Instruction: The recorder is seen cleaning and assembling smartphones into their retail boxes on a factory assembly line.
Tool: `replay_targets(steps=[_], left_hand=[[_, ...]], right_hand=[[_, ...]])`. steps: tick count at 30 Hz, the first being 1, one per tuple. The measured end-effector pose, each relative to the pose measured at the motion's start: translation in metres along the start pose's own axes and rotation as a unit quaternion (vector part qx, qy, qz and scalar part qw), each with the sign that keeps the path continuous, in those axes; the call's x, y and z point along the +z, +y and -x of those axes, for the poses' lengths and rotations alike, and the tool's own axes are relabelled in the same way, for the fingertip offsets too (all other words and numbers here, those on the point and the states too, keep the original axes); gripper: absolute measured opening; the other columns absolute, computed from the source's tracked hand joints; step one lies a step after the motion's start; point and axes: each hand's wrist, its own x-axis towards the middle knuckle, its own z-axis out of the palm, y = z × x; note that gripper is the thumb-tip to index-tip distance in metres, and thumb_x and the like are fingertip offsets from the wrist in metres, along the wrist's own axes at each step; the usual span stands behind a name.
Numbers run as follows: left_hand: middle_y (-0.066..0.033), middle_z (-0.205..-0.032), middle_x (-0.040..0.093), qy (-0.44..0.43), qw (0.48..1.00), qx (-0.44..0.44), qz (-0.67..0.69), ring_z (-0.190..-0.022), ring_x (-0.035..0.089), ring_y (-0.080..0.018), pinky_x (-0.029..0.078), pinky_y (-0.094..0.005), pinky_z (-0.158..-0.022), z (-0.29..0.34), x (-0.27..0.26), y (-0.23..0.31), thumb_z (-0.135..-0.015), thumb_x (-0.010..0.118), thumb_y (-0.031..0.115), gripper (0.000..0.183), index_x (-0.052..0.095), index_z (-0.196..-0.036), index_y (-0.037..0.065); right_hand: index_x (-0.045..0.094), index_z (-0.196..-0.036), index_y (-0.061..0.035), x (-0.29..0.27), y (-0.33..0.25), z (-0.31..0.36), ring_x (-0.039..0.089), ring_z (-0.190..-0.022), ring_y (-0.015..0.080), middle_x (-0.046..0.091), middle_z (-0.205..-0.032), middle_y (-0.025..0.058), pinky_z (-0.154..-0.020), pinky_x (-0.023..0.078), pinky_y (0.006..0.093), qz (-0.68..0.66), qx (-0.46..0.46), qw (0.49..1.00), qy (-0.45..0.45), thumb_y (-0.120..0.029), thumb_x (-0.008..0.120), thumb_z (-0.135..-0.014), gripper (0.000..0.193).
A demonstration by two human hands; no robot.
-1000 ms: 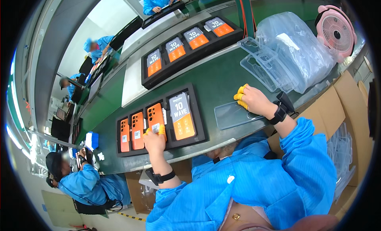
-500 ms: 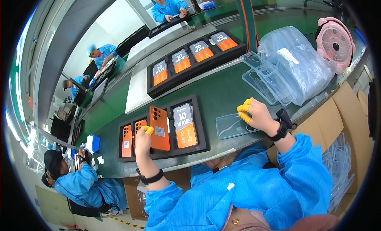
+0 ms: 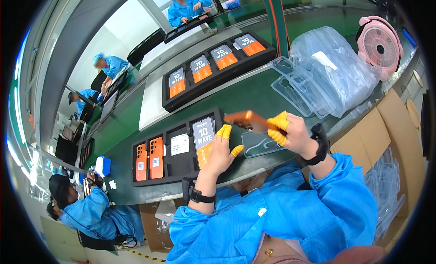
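Note:
An orange phone (image 3: 249, 118), smeared by motion and tilted, is held in my right hand (image 3: 293, 132), whose fingers wear yellow finger cots. Below it on the green bench lies a clear phone case (image 3: 260, 145), partly hidden by that hand. My left hand (image 3: 218, 155), also in yellow finger cots, has thumb and fingers apart with nothing between them. It hovers by the right end of a black foam tray (image 3: 170, 173). In that tray sit two orange phones (image 3: 156, 157), an uncovered slot with a white label (image 3: 180, 144), and a grey-and-orange covered phone (image 3: 203, 138) partly behind my left hand.
Beyond, a second black tray (image 3: 218, 73) holds several grey-and-orange covered phones. Clear plastic cases (image 3: 302, 89), a plastic bag (image 3: 338, 69) and a pink fan (image 3: 380, 48) stand at right. A cardboard box (image 3: 363, 134) adjoins the bench. Co-workers sit at left and far back.
The orange phone has passed from my left hand over the tray to my right hand. My left hand has moved right and opened; the phone's slot is now uncovered.

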Motion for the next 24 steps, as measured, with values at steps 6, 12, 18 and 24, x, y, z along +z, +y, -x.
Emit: replay_targets(steps=[6,12,18,24], left_hand=[[-0.0239,-0.117,0.040,-0.118,0.992,0.035,-0.032,-0.113,0.034,-0.0360,0.024,-0.0422,-0.095,-0.006,-0.006,0.010,-0.047,0.078,0.040,0.105,0.026,-0.126,-0.004],[-0.0171,-0.109,0.048,-0.092,0.995,0.016,-0.037,-0.105,0.042,-0.0322,0.029,-0.0382,-0.091,-0.012,0.005,0.017,-0.051,0.078,0.027,0.085,0.038,-0.120,-0.001],[-0.0198,-0.108,0.047,-0.129,0.990,-0.013,-0.058,-0.105,0.042,-0.0332,0.030,-0.0378,-0.091,-0.017,0.003,0.030,-0.051,0.078,0.031,0.088,0.037,-0.119,-0.005],[-0.0228,-0.109,0.046,-0.140,0.987,-0.024,-0.068,-0.107,0.040,-0.0328,0.033,-0.0366,-0.091,-0.020,0.013,0.037,-0.054,0.076,0.026,0.087,0.034,-0.120,-0.010]], right_hand=[[0.061,-0.084,-0.0070,-0.006,0.029,0.032,0.055,-0.076,0.0263,0.057,-0.079,0.0087,-0.068,0.046,0.0336,0.080,-0.102,0.958,-0.256,-0.018,0.070,-0.058,0.030],[0.060,-0.086,-0.0052,-0.004,0.037,0.020,0.052,-0.080,0.0267,0.055,-0.081,0.0093,-0.074,0.043,0.0333,0.031,0.012,0.962,-0.270,-0.010,0.071,-0.055,0.034],[0.062,-0.085,-0.0032,-0.020,0.041,0.016,0.050,-0.084,0.0258,0.054,-0.087,0.0094,-0.075,0.042,0.0323,0.000,-0.009,0.956,-0.293,-0.010,0.068,-0.059,0.027],[0.062,-0.082,-0.0035,-0.024,0.040,0.018,0.051,-0.082,0.0256,0.055,-0.085,0.0096,-0.074,0.042,0.0327,-0.012,-0.001,0.960,-0.281,-0.008,0.068,-0.059,0.025]])
